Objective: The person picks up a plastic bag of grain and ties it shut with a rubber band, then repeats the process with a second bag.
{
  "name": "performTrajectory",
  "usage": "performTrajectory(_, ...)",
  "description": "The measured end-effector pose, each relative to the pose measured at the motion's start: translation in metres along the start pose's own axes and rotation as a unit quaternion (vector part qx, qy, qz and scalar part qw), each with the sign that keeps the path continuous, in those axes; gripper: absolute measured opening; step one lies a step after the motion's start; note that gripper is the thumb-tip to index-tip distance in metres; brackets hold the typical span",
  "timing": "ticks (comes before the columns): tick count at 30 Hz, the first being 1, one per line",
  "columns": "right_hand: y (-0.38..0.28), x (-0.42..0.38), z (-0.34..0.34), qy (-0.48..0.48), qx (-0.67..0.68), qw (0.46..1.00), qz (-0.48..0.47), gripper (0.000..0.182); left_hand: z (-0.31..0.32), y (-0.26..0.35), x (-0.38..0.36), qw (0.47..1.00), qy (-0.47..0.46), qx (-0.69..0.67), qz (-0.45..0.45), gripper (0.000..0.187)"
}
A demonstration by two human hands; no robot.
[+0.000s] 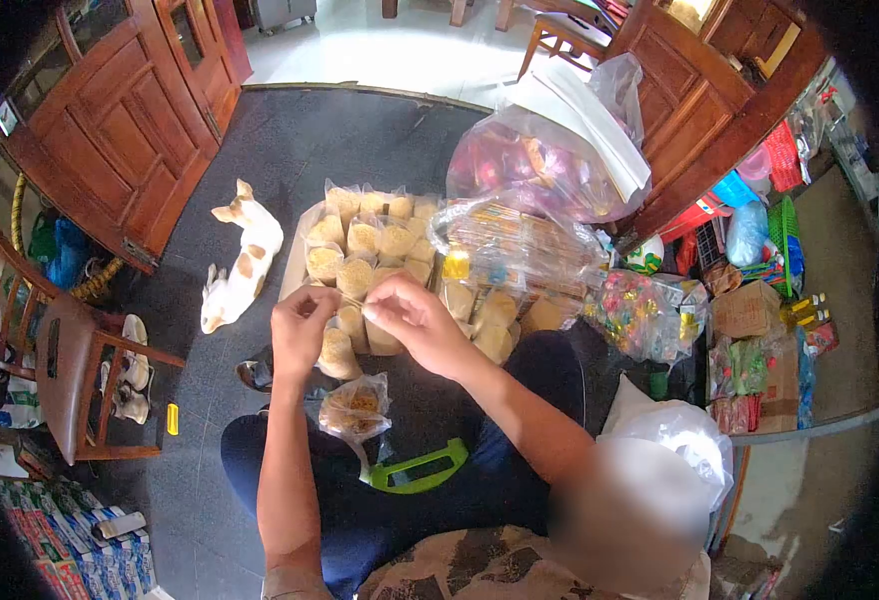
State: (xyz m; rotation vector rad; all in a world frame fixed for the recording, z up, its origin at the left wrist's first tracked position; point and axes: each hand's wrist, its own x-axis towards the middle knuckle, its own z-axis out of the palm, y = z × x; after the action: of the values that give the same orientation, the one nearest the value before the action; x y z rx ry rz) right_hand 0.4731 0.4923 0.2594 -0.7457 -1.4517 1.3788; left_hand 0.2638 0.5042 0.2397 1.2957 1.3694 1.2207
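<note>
A thin rubber band point(355, 300) is stretched between the person's two hands, above their lap. The left hand point(303, 325) pinches one end and the right hand point(415, 318) pinches the other. The band looks light and stretchy, and I think it could snap back if it slips, so the ends are the best place to hold. A small bag of snacks point(355, 408) lies on the lap below, soft and crinkly, best held by its twisted neck. A green tool point(420, 468) lies beside it. More filled bags point(380, 245) stand on the dark floor point(290, 140) ahead. A dog point(242, 262) lies near the wooden door point(120, 130).
</note>
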Motion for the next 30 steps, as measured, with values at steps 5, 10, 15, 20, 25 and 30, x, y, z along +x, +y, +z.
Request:
performTrajectory(5, 0.001, 0.002, -0.004, 0.01, 0.042, 0.996, 0.078, 0.013, 0.016, 0.016, -0.015, 0.993, -0.063, -0.097, -0.02, 0.015)
performTrajectory(10, 0.003, 0.005, 0.002, 0.011, 0.095, 0.994, 0.045, 0.012, 0.014, 0.019, -0.018, 0.986, -0.105, -0.122, -0.045, 0.015)
performTrajectory(15, 0.003, 0.006, 0.0, -0.005, 0.161, 0.984, 0.083, 0.013, 0.013, 0.028, -0.02, 0.982, -0.122, -0.139, -0.046, 0.018)
performTrajectory(20, 0.001, 0.005, 0.006, 0.02, 0.203, 0.974, 0.101, 0.014, 0.009, 0.027, -0.02, 0.972, -0.13, -0.189, -0.052, 0.018)
performTrajectory(25, -0.002, 0.004, 0.006, 0.012, 0.222, 0.969, 0.108, 0.013, 0.013, 0.029, -0.022, 0.962, -0.12, -0.231, -0.078, 0.019)
performTrajectory(30, -0.005, 0.004, 0.006, 0.01, 0.235, 0.965, 0.118, 0.013, 0.014, 0.036, -0.023, 0.959, -0.11, -0.243, -0.094, 0.018)
